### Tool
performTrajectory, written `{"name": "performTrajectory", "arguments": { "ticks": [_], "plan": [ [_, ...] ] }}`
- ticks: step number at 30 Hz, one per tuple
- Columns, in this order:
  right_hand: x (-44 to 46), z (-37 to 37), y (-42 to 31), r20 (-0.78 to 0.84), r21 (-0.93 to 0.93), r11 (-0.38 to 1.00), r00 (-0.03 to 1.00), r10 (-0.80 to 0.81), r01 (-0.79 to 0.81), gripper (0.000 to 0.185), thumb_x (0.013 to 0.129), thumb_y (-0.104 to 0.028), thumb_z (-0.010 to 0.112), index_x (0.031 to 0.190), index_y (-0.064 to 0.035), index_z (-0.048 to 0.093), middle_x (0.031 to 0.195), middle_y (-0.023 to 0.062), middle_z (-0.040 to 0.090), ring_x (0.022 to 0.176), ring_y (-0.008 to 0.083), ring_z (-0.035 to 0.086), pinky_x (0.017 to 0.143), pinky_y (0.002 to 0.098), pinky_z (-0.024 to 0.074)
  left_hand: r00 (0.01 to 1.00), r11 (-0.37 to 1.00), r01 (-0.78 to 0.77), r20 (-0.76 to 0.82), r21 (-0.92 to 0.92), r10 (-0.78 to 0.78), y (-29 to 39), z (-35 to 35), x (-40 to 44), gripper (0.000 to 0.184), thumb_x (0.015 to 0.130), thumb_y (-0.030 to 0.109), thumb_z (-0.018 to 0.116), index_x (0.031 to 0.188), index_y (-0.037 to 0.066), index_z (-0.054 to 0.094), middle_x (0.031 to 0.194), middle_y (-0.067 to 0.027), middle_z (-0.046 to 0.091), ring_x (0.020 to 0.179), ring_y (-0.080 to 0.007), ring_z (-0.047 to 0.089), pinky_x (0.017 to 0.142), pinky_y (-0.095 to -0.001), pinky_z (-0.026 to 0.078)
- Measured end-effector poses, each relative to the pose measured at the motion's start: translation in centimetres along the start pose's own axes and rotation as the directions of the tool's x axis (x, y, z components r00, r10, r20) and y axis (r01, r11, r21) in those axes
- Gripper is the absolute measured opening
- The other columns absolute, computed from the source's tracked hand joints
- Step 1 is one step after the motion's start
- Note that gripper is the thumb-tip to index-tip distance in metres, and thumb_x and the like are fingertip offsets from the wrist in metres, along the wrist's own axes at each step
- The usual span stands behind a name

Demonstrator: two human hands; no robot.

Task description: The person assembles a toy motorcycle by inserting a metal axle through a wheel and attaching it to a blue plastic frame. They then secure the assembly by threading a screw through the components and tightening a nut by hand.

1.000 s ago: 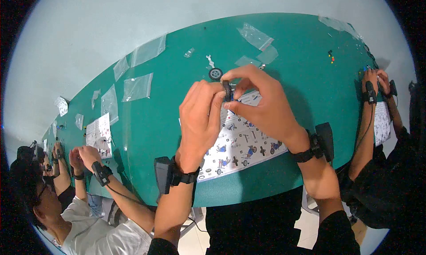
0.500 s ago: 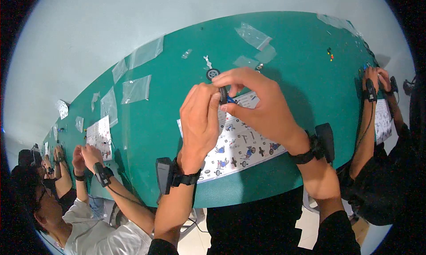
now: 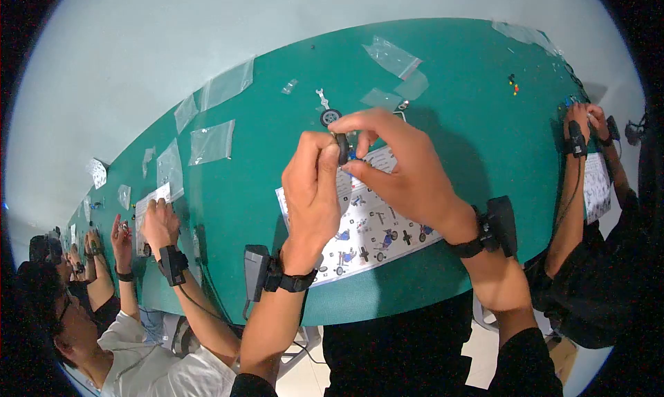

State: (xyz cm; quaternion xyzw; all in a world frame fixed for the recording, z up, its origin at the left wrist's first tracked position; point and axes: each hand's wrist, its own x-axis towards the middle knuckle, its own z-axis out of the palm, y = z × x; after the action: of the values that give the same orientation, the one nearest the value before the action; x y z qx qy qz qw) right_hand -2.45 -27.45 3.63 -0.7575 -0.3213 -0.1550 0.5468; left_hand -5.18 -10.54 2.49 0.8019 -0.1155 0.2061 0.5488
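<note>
My left hand (image 3: 310, 196) pinches a small black toy wheel (image 3: 343, 150) between thumb and fingers. My right hand (image 3: 413, 163) curves around the other side, its index fingertip at the wheel's top and its thumb at the bottom. Beside the wheel, between my right fingers, a small blue part (image 3: 353, 155) shows; whether it is joined to the wheel I cannot tell. Just beyond my hands a second black wheel (image 3: 330, 117) lies by a small grey wrench (image 3: 321, 97). Under my hands is a printed picture instruction sheet (image 3: 366, 248), partly covered by them.
Clear plastic bags (image 3: 212, 142) lie about the green table (image 3: 277, 106), more at the back (image 3: 391, 57). Small coloured pieces (image 3: 513, 86) sit at right. Co-workers' hands are at the left (image 3: 160, 225) and right (image 3: 579, 120). A small metal part (image 3: 403, 106) lies behind my right hand.
The wheel has turned and shifted slightly left between my hands, and my right fingers have moved a little. At the left, the co-worker's hands have come apart, one now over their sheet.
</note>
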Motion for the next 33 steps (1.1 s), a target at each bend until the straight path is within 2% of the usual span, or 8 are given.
{"name": "performTrajectory", "arguments": {
  "ticks": [4,9,15,18,21,25,27,33],
  "plan": [
    [0.0,0.2,-0.3,-0.038,-0.004,1.0,0.999,-0.006,0.006,0.043,0.088,-0.014,0.077,0.128,-0.002,0.066,0.114,0.0141,0.069,0.084,0.0238,0.065,0.08,0.0389,0.0556,0.989,0.987,0.147,0.002,-0.067,-0.148,-0.2,0.1,-0.1,0.02,0.112,0.018,0.051,0.099,0.003,0.056,0.082,-0.0074,0.054,0.074,-0.0161,0.048,0.067,-0.034,0.042],
    [-0.3,0.2,-0.6,0.064,-0.019,0.993,0.991,0.114,-0.113,0.045,0.084,-0.01,0.078,0.128,-0.0037,0.066,0.117,0.0139,0.069,0.083,0.024,0.064,0.08,0.0381,0.0559,0.993,0.986,0.115,-0.018,-0.123,-0.118,0.0,0.2,-0.1,0.021,0.112,0.018,0.051,0.098,0.003,0.056,0.081,-0.0045,0.052,0.075,-0.0134,0.046,0.067,-0.0327,0.04],
    [0.1,0.4,-0.3,-0.036,-0.077,0.993,0.995,-0.09,0.087,0.044,0.087,-0.013,0.078,0.128,-0.0036,0.066,0.119,0.0142,0.068,0.082,0.0256,0.063,0.08,0.0382,0.0557,0.983,0.971,0.181,0.006,-0.159,-0.182,0.1,0.2,-0.2,0.021,0.112,0.018,0.052,0.098,0.003,0.056,0.08,-0.0041,0.051,0.075,-0.0128,0.045,0.067,-0.0322,0.039],
    [0.1,0.1,-1.6,-0.038,-0.005,0.999,0.998,-0.044,0.044,0.041,0.088,-0.011,0.076,0.127,-0.0041,0.066,0.12,0.014,0.068,0.085,0.0276,0.065,0.081,0.0389,0.0561,0.984,0.974,0.178,0.002,-0.142,-0.179,0.2,0.2,-0.2,0.021,0.112,0.018,0.052,0.098,0.003,0.056,0.08,-0.0038,0.05,0.075,-0.0122,0.044,0.066,-0.032,0.039],
    [-0.3,0.1,-1.8,0.013,-0.028,0.985,0.985,0.173,-0.172,0.044,0.084,-0.007,0.08,0.127,-0.0083,0.07,0.123,0.0082,0.072,0.086,0.0207,0.06,0.085,0.0336,0.0529,0.984,0.973,0.176,-0.005,-0.15,-0.179,0.1,0.1,-0.2,0.021,0.112,0.018,0.052,0.098,0.003,0.056,0.08,-0.0032,0.05,0.076,-0.0114,0.044,0.066,-0.0312,0.038],
    [-0.4,0.4,-0.7,-0.024,-0.121,0.991,0.998,-0.058,0.055,0.045,0.085,-0.01,0.081,0.128,-0.0071,0.069,0.124,0.0091,0.071,0.094,0.026,0.062,0.088,0.0371,0.054,0.986,0.964,0.164,0.019,-0.208,-0.164,-0.6,0.4,-0.3,0.021,0.114,0.024,0.05,0.099,0.01,0.056,0.081,0.0074,0.045,0.068,-0.0011,0.037,0.055,-0.0222,0.028],
    [-0.3,0.2,-0.4,0.01,-0.139,0.973,0.983,-0.185,0.185,0.042,0.087,-0.015,0.078,0.126,-0.0054,0.067,0.123,0.0132,0.069,0.11,0.0354,0.066,0.097,0.0428,0.0547,0.981,0.962,0.188,-0.003,-0.198,-0.193,0.2,0.3,-0.2,0.02,0.113,0.017,0.051,0.098,0.006,0.056,0.081,0.0019,0.048,0.073,-0.0069,0.041,0.062,-0.0275,0.035],
    [-0.3,0.9,-2.0,-0.107,-0.122,0.986,0.987,-0.124,0.11,0.04,0.082,-0.007,0.084,0.121,-0.006,0.073,0.127,0.0106,0.071,0.107,0.0263,0.07,0.088,0.0361,0.057,0.987,0.97,0.153,-0.027,-0.19,-0.161,0.3,0.3,0.0,0.02,0.113,0.018,0.051,0.098,0.007,0.055,0.084,0.0035,0.045,0.077,-0.0069,0.04,0.068,-0.0271,0.036]
  ]
}}
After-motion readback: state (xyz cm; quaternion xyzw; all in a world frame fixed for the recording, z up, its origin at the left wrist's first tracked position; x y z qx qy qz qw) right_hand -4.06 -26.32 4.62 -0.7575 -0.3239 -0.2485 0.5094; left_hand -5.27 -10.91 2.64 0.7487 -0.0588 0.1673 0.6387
